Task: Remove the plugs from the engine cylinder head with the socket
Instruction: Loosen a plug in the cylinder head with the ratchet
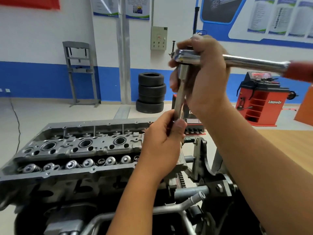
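The grey engine cylinder head (71, 150) lies open on a stand at lower left, with three round plug wells along its middle. Above its right end I hold a chrome ratchet wrench (250, 62) with a red grip running off to the right. My right hand (203, 77) grips the ratchet's head. A long socket extension (180, 92) hangs down from it. My left hand (162, 143) pinches the lower end of that socket, well above the cylinder head. Whether a plug sits in the socket is hidden by my fingers.
The engine stand's bracket and toothed gear (201, 160) sit just right of the head. Farther back stand a stack of tyres (151, 93), a red wheel balancer (260, 99), a grey press frame (81, 73) and a wall-mounted electric box (158, 38).
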Motion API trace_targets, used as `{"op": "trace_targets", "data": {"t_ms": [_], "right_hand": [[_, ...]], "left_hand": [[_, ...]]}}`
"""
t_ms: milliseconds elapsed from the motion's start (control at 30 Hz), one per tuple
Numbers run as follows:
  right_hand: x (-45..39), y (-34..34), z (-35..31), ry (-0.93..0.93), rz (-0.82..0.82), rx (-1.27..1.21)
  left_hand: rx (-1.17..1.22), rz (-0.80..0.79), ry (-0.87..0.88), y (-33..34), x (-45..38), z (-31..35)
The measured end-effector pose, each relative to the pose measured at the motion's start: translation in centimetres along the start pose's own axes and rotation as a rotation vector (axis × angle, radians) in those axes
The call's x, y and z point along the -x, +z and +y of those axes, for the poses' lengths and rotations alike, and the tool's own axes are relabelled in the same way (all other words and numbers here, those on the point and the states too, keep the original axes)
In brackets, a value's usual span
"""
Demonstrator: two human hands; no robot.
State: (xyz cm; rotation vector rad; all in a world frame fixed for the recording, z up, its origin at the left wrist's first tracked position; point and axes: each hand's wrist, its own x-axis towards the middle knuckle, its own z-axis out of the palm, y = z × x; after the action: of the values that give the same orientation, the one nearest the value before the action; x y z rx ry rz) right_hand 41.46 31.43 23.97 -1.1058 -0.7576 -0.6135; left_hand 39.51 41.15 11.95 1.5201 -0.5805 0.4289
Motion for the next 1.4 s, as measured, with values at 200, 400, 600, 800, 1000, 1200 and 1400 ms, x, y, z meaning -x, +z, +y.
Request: {"op": "trace_targets", "data": {"t_ms": [200, 400, 600, 800, 1000, 1200, 1400], "right_hand": [[-0.6, -0.1, 0.1, 0.408, -0.172, -0.362], [-0.3, 0.1, 0.8, 0.01, 0.028, 0.034], [-0.5, 0.4, -0.1, 0.419, -0.22, -0.327], [-0.5, 1.4, 1.0, 0.173, -0.096, -0.015], [-1.3, 1.1, 0.2, 0.469, -0.304, -0.342], [-0.7, 1.7, 1.1, 0.272, -0.209, -0.177], [-0.8, 1.8, 1.0, 0.225, -0.147, -0.152]], "left_hand": [[0.075, 0.106, -0.022, -0.4, 0.0, -0.2], [0.027, 0.195, -0.033, 0.0, -0.2, -0.3], [0.069, 0.024, -0.014, -0.4, 0.0, 0.4], [-0.033, 0.249, -0.012, 0.7, 0.2, 0.4], [0.104, 0.052, -0.012, -0.3, 0.2, 0.1], [0.054, 0.231, 0.024, 0.4, 0.4, -0.1], [0.042, 0.023, -0.03, -0.5, -0.1, 0.0]]}}
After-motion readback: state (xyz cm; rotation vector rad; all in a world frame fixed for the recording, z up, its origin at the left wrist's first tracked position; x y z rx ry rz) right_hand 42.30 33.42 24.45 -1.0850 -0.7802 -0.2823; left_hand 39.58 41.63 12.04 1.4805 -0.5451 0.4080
